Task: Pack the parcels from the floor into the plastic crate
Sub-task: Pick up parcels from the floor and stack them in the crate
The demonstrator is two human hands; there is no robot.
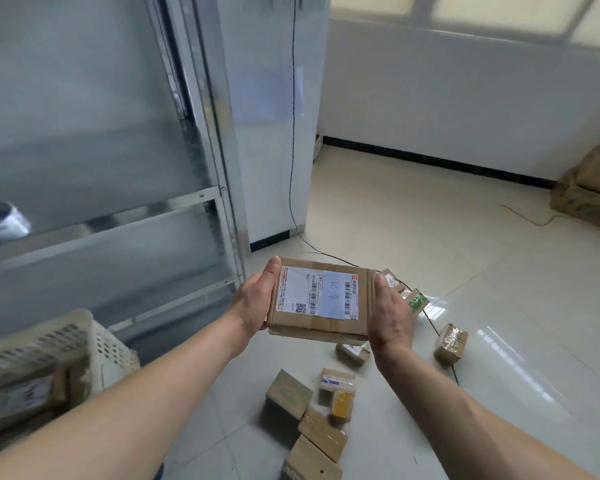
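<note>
From the head camera, the flat brown cardboard parcel with a white shipping label [319, 299] is held in the air between both hands, above the pale glossy tiled floor [499, 271] and well apart from the white perforated plastic crate [94, 337] at the near left. The left hand [255, 303] grips its left edge, thumb lying along the top rim and fingers hidden underneath; the right hand [390, 315] presses flat against the right edge with its thumb up beside the label, and I cannot tell how far its fingers wrap below.

The main risk, as I judge it, is a slip on the way left: the hold is mostly a squeeze on two opposite edges, so a loosened palm could tip the parcel and drop it onto the small brown boxes scattered on the floor [312, 417] right beneath. The crate already holds at least one labelled carton [21, 400], so a flat parcel set down skewed might ride up on the rim or sit crooked and waste room. A thin black cable [293, 188] runs down the wall and across the floor among the far boxes, and could snag a foot or a later pick.

The parcel looks shallow, taped along its seams, slightly creased at the near edge, its label carrying barcodes, a QR code and handwritten marks
</note>
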